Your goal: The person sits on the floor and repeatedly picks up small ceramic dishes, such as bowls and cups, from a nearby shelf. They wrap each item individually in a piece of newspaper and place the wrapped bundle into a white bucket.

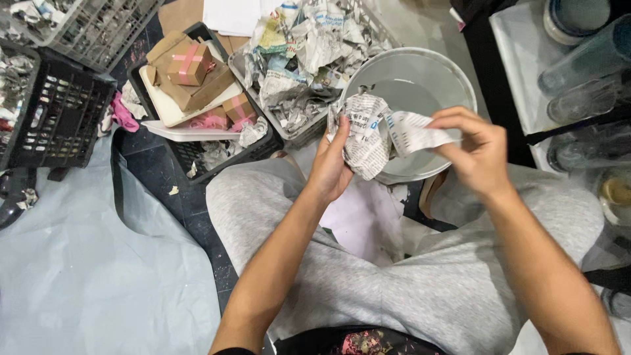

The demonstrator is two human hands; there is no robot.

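Above the white bucket (453,72), the left hand (328,167) cradles a crumpled newspaper wad (365,135); the right hand (476,154) pinches its loose strip (417,131); judging by this, peeling slowly over the bucket's rim should keep scraps contained.

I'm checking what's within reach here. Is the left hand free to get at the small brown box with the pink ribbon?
Probably not yet: the left hand grips crumpled newspaper, and the box sits well off to its left.
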